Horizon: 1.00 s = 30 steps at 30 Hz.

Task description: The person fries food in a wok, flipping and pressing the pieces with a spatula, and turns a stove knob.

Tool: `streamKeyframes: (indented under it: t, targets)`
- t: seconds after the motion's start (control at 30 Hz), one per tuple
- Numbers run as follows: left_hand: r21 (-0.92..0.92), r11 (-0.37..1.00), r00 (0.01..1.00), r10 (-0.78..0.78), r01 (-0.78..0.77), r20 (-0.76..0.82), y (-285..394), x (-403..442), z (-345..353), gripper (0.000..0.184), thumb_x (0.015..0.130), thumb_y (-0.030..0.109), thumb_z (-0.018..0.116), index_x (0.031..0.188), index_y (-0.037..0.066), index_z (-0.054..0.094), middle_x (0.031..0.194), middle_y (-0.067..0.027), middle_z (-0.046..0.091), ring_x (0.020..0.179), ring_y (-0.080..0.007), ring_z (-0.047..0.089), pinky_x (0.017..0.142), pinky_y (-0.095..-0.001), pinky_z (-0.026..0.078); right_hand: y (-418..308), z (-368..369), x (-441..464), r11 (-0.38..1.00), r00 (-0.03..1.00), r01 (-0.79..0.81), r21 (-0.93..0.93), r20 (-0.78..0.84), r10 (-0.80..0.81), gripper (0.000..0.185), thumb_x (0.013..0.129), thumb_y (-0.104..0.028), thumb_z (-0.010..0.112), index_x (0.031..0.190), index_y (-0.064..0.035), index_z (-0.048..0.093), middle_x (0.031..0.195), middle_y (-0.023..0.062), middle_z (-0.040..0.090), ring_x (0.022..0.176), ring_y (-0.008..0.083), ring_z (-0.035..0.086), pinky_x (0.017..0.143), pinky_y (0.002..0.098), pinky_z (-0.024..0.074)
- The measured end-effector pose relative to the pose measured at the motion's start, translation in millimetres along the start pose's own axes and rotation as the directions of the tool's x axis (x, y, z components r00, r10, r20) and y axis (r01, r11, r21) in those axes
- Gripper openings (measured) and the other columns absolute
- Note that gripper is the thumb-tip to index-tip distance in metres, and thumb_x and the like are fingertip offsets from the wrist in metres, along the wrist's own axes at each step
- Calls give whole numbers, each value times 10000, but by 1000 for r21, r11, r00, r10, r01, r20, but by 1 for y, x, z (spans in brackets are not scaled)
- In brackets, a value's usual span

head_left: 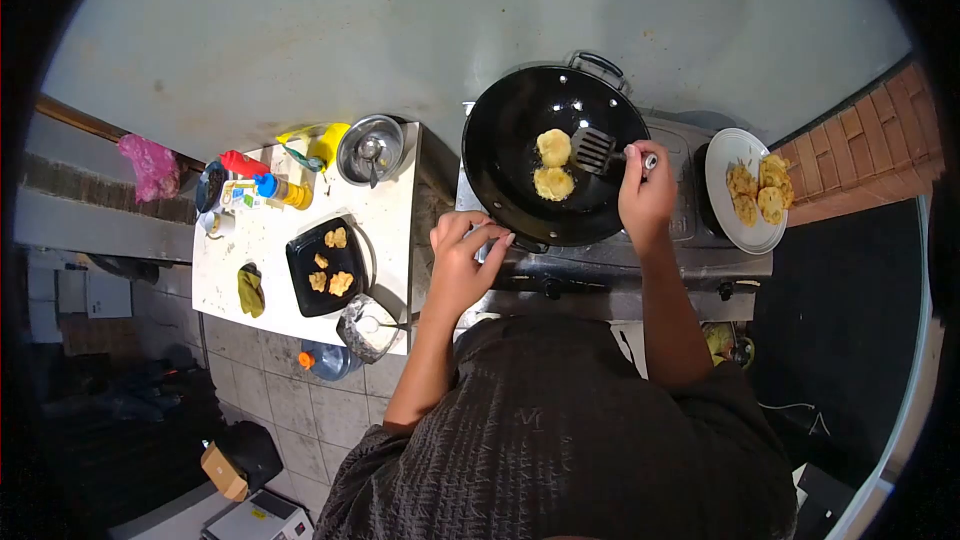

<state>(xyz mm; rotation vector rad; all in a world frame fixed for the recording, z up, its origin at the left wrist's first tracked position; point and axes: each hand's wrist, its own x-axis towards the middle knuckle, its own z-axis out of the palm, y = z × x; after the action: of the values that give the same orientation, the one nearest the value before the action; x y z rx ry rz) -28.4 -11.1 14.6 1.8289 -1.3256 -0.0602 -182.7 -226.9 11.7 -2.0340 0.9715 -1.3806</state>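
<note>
My right hand [648, 198] is closed around the handle of a black slotted spatula [594, 150]. The spatula's head is inside a large black wok [500, 160], touching or very close to two pale golden fried patties [553, 148]. These lie one above the other in the pan's middle. My left hand [462, 258] is at the wok's lower left rim, fingers curled and thumb drawn in beside a small side handle [528, 246]. Whether it grips the rim or something small cannot be made out.
The wok sits on a stove [685, 180]. Right of it, a white plate [722, 155] bears several fried pieces. The left table [225, 265] carries a metal bowl [350, 162], a black tray [295, 285] with several pieces, a floury container [362, 340] and bottles. A wall rises behind.
</note>
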Motion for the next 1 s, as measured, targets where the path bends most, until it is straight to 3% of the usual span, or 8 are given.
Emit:
streamKeyframes:
  t: [0.03,0.17,0.23,0.37,0.67,1.0]
  targets:
    - [5,1000,1000,-7,7,7,0,1,0,109,779,109,758,869,58,725,955,-67,621,970,-266,545,862,-374,376,-1,2,2,996,996,-86,4,2,86,121,949,-122,603,968,-3,587,856,144,666,755,274,665,689,338,509]
    - [7,1000,1000,7,-7,-4,-3,1,1,109,778,113,761,870,65,727,961,-62,620,976,-260,543,855,-368,373,1,7,12,988,988,-151,4,26,151,167,975,-169,572,981,-1,574,843,133,679,729,254,662,684,333,506]
    - [4,1000,1000,1,-1,5,-3,2,1,109,779,112,760,871,66,727,963,-63,619,978,-263,542,857,-369,376,6,12,17,968,973,-231,101,50,227,180,986,-185,554,1006,-7,564,866,128,693,730,232,661,679,331,503]
    - [-9,1000,1000,6,-6,14,-4,2,-1,109,780,109,758,874,65,727,965,-68,618,984,-271,537,864,-377,385,3,11,24,970,971,-238,39,37,237,206,991,-210,546,1027,-7,559,881,124,699,735,216,663,681,326,501]
    - [-7,1000,1000,23,-23,10,-5,4,-8,104,786,101,753,877,60,724,962,-68,615,981,-267,534,877,-378,378,-1,22,23,972,974,-218,91,-48,223,247,989,-249,550,1024,-5,568,840,124,701,715,224,668,671,332,506]
    - [-29,999,999,34,-34,0,-6,6,-16,97,780,99,763,856,58,719,930,-61,619,951,-255,546,865,-364,375,-29,24,19,979,995,-97,181,-5,99,152,962,-154,592,976,-4,571,814,114,683,743,190,669,683,305,506]
